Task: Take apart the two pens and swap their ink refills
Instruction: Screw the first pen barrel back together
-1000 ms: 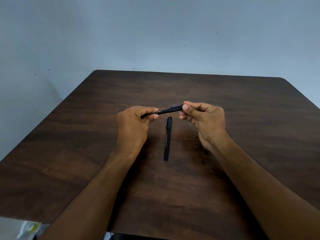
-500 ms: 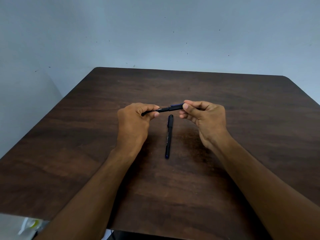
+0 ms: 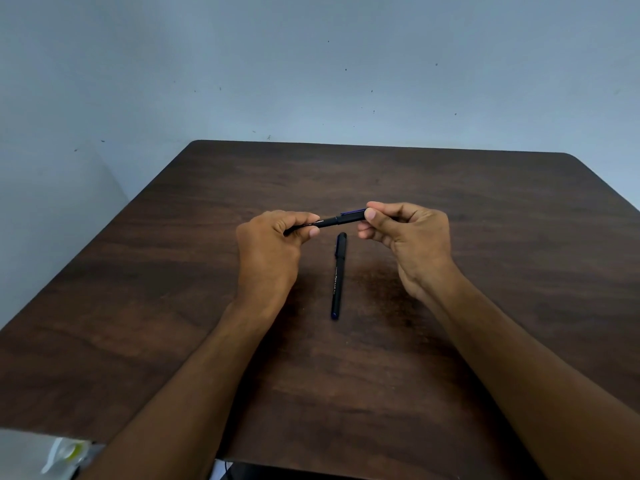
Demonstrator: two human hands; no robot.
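Right now your left hand [image 3: 266, 247] is clamped on the barrel end of one pen [image 3: 334, 221], and your right hand [image 3: 405, 237] pinches its capped end, holding it level just above the table [image 3: 485, 271]. The second pen [image 3: 338, 276] lies untouched on the wood between your wrists, running from 12 to 6 o'clock, its cap at 12. Watch the pull: if the cap lets go suddenly, your hands may jerk apart and a loose part could drop toward the table's 6 o'clock edge. Also, a knock from either wrist would probably roll the lying pen.
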